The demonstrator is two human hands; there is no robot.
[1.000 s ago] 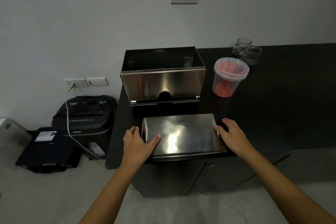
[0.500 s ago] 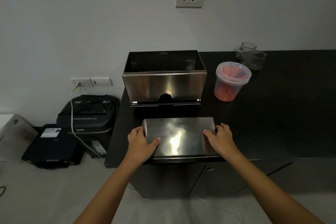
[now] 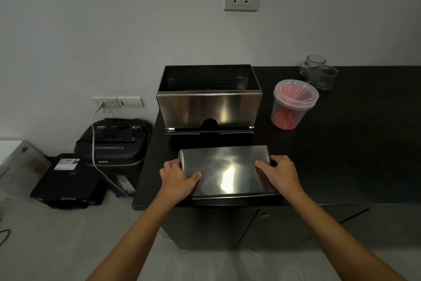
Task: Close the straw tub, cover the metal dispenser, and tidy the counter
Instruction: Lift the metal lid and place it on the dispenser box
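Observation:
A steel dispenser box (image 3: 208, 107) stands open-topped at the left end of the black counter (image 3: 355, 155), against the wall. Its shiny metal lid (image 3: 224, 170) lies flat near the counter's front edge. My left hand (image 3: 178, 178) grips the lid's left end, thumb on top. My right hand (image 3: 281, 172) grips the lid's right end the same way. To the right of the box sits a clear plastic tub (image 3: 292, 104) of red straws, with its clear lid on.
Two glass jars (image 3: 319, 71) stand at the wall behind the tub. On the floor to the left are a black shredder (image 3: 112, 140) with a white cable and a flat black device (image 3: 68, 181). Cabinet doors lie below the counter.
My right hand slid in from beside the lid and closed on its right end. My left hand kept its hold. The view tilted slightly upward.

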